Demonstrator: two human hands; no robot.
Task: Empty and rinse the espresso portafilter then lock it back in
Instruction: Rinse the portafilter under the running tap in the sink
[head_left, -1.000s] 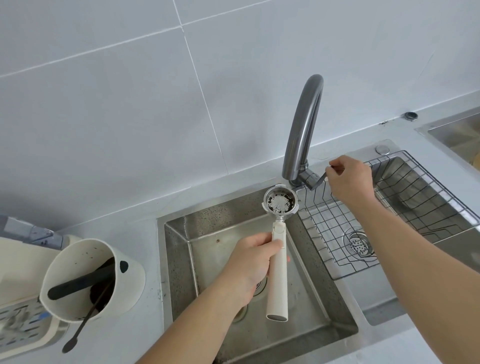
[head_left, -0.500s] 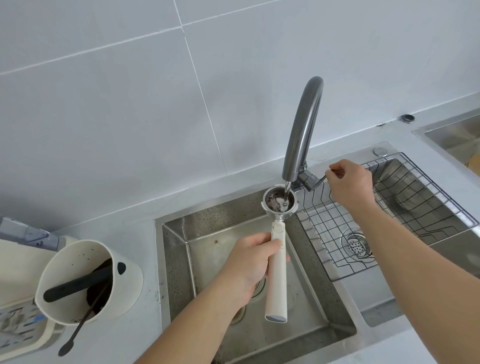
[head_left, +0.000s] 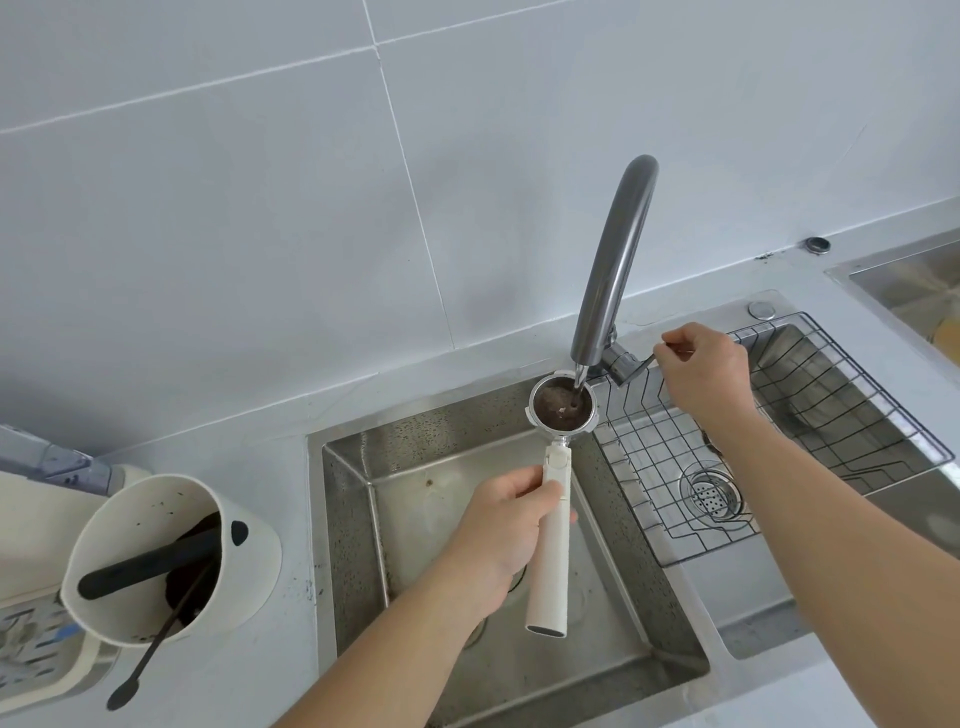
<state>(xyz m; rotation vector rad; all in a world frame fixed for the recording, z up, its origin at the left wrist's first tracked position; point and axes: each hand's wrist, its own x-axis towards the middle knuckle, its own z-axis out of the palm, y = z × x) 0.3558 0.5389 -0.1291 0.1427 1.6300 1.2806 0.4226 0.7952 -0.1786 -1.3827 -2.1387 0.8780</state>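
My left hand (head_left: 506, 525) grips the white handle of the portafilter (head_left: 551, 561) and holds it over the left sink basin (head_left: 431, 525). Its metal basket (head_left: 561, 404) sits level right under the grey faucet spout (head_left: 613, 265). A thin stream of water runs into the basket, which holds murky brown water. My right hand (head_left: 704, 371) pinches the faucet lever (head_left: 636, 370) at the base of the spout.
A wire rack (head_left: 779, 447) lies in the right basin over a drain strainer (head_left: 710, 492). At the left, a white knock box (head_left: 171, 561) with a black bar and a black brush stands on the counter beside part of a white machine (head_left: 31, 519).
The water came on and now runs into the basket, which has filled with brown water. The lever has been turned by my right hand. The portafilter has stayed under the spout.
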